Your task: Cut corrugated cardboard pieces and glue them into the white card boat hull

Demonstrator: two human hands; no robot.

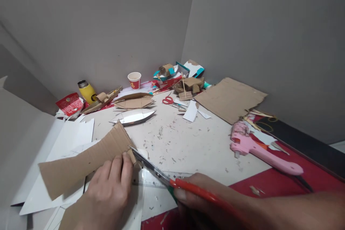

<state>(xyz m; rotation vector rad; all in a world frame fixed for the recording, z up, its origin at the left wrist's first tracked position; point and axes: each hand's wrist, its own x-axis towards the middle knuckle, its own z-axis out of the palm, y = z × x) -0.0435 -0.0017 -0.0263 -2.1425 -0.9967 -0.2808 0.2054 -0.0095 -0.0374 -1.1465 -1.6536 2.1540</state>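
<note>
A curved strip of brown corrugated cardboard (88,154) lies at the left front, its near right end under the fingers of my left hand (111,179). My left hand grips it from above, with the fingers curled together. In my right hand (199,190) is a pair of scissors (159,174) with a red and green handle. Their blades reach to the cardboard's edge, just beyond my left fingertips, at a small tab there. A clear ruler (151,179) lies partly hidden beneath the scissors.
On the right lies a pink glue gun (258,147), its cord trailing forward. Behind it is a large cardboard sheet (229,97). Toward the back stand several cardboard boats (134,101), a paper cup (134,80), a yellow bottle (87,92) and red-handled scissors (168,100). Scraps dot the table.
</note>
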